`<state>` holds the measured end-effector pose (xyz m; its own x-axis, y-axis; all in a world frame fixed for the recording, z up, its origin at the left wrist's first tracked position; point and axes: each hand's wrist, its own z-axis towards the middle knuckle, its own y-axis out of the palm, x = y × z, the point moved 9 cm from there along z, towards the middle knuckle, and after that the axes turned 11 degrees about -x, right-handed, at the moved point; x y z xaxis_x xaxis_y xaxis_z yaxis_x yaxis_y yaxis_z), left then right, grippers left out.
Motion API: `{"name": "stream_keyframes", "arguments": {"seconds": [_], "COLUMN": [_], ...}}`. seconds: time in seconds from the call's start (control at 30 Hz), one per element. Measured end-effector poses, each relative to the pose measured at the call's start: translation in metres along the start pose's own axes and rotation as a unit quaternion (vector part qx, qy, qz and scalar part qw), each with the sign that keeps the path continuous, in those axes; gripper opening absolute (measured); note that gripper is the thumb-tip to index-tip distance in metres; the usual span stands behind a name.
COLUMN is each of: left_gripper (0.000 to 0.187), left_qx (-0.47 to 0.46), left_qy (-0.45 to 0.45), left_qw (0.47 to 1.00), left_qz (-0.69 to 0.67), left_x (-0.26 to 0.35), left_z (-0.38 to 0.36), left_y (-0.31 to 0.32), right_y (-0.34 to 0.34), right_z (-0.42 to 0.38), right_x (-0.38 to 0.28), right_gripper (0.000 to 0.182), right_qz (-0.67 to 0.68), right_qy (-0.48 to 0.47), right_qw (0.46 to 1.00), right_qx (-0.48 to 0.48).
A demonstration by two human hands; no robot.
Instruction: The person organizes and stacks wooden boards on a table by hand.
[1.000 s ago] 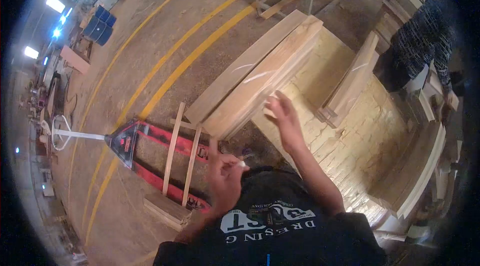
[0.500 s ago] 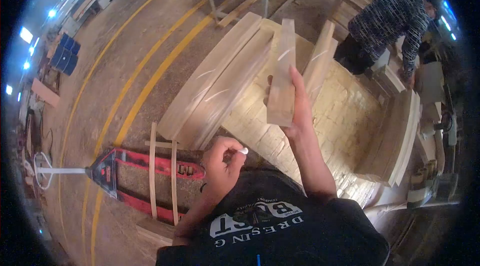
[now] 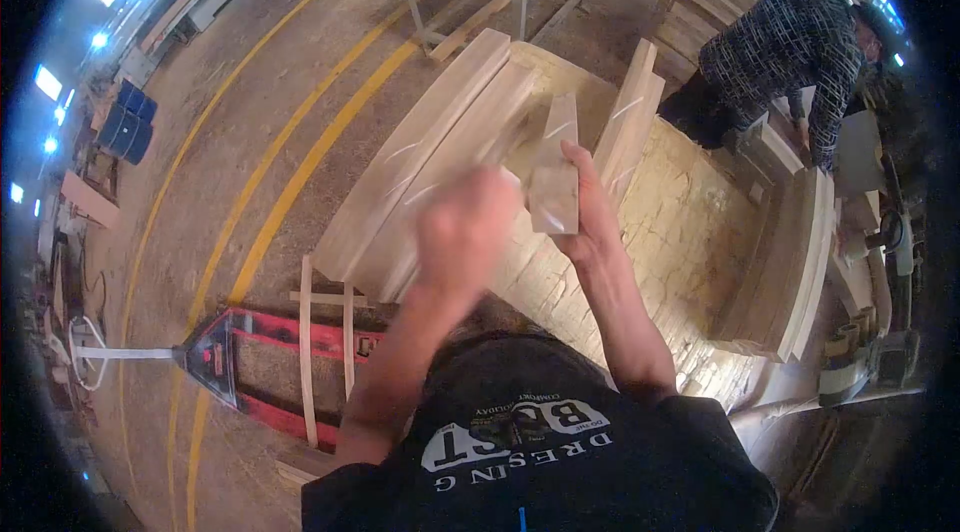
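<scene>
One board is sitting clamped in our right hand above the bench, while our left hand (too blurred for us to tell its grip) is hovering beside it.

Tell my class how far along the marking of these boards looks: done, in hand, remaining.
Done: pale strokes cross the two long board stacks and the narrower boards across from them.
In hand: the right hand grips a board bearing a stroke; the blurred left hand is close by.
Remaining: perhaps the curved stack, where no stroke shows; I can't tell whether it needs any.
</scene>
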<state>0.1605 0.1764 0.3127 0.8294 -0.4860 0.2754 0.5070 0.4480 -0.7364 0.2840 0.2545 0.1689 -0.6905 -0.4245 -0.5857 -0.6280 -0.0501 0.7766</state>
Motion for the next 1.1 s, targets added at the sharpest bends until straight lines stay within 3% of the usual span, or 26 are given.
{"name": "stream_keyframes", "arguments": {"seconds": [0.07, 0.13, 0.23, 0.3, 0.33, 0.37, 0.4, 0.43, 0.5, 0.53, 0.57, 0.6, 0.67, 0.73, 0.77, 0.83, 0.9, 0.97, 1.07, 1.1], "left_gripper": [0.012, 0.011, 0.013, 0.013, 0.012, 0.012, 0.011, 0.010, 0.008, 0.007, 0.004, 0.004, 0.004, 0.003, 0.003, 0.004, 0.004, 0.003, 0.003, 0.003], "left_qx": [0.089, 0.089, -0.004, -0.061, -0.066, -0.069, -0.086, -0.099, -0.123, -0.141, -0.143, -0.124, -0.018, 0.033, 0.068, 0.130, 0.159, 0.119, 0.070, 0.065], "left_qy": [-0.194, -0.236, -0.209, -0.231, -0.251, -0.250, -0.317, -0.385, -0.433, -0.474, -0.539, -0.558, -0.649, -0.629, -0.602, -0.542, -0.507, -0.559, -0.495, -0.493], "left_qw": [0.975, 0.956, 0.956, 0.936, 0.913, 0.912, 0.871, 0.821, 0.792, 0.764, 0.742, 0.739, 0.677, 0.707, 0.733, 0.781, 0.802, 0.731, 0.756, 0.756], "left_qz": [-0.059, -0.151, -0.204, -0.258, -0.316, -0.317, -0.366, -0.410, -0.414, -0.415, -0.371, -0.356, -0.347, -0.322, -0.308, -0.283, -0.271, -0.373, -0.421, -0.425], "left_x": [-0.050, -0.065, -0.047, -0.036, -0.035, -0.034, -0.041, -0.048, -0.054, -0.057, -0.065, -0.070, -0.088, -0.097, -0.099, -0.095, -0.081, -0.065, -0.044, -0.041], "left_z": [0.009, -0.007, -0.050, -0.085, -0.105, -0.122, -0.148, -0.171, -0.203, -0.225, -0.246, -0.260, -0.292, -0.277, -0.265, -0.241, -0.227, -0.225, -0.215, -0.211], "left_y": [-0.039, -0.047, -0.032, -0.019, -0.009, -0.005, 0.008, 0.023, 0.041, 0.048, 0.052, 0.048, 0.035, 0.014, -0.001, -0.026, -0.036, -0.003, 0.017, 0.019], "right_y": [-0.010, -0.018, -0.046, -0.063, -0.072, -0.081, -0.089, -0.111, -0.155, -0.164, -0.169, -0.176, -0.211, -0.207, -0.184, -0.103, -0.056, -0.039, -0.043, -0.041], "right_z": [-0.012, -0.021, -0.034, -0.043, -0.042, -0.049, -0.055, -0.044, -0.026, -0.020, -0.013, -0.004, 0.018, 0.005, -0.001, -0.035, -0.032, -0.005, 0.028, 0.029], "right_x": [-0.004, -0.011, -0.043, -0.083, -0.088, -0.104, -0.118, -0.120, -0.125, -0.121, -0.115, -0.109, -0.101, -0.116, -0.117, -0.122, -0.083, -0.015, 0.107, 0.119], "right_gripper": [0.040, 0.039, 0.046, 0.057, 0.057, 0.061, 0.066, 0.066, 0.069, 0.071, 0.069, 0.068, 0.061, 0.051, 0.051, 0.046, 0.043, 0.042, 0.061, 0.061], "right_qz": [-0.005, -0.013, -0.066, -0.316, -0.314, -0.373, -0.432, -0.434, -0.484, -0.486, -0.482, -0.476, -0.474, -0.538, -0.536, -0.499, -0.478, -0.535, -0.320, -0.320], "right_qy": [0.002, -0.004, -0.095, -0.222, -0.225, -0.264, -0.296, -0.291, -0.299, -0.199, -0.197, -0.195, -0.218, -0.236, -0.230, -0.394, -0.374, -0.231, 0.022, 0.018], "right_qw": [1.000, 1.000, 0.992, 0.913, 0.913, 0.870, 0.821, 0.822, 0.789, 0.810, 0.818, 0.828, 0.840, 0.763, 0.767, 0.732, 0.780, 0.811, 0.945, 0.945], "right_qx": [-0.002, 0.000, 0.056, 0.128, 0.134, 0.184, 0.229, 0.227, 0.232, 0.261, 0.244, 0.225, 0.151, 0.269, 0.266, 0.246, 0.154, 0.046, -0.070, -0.065]}}
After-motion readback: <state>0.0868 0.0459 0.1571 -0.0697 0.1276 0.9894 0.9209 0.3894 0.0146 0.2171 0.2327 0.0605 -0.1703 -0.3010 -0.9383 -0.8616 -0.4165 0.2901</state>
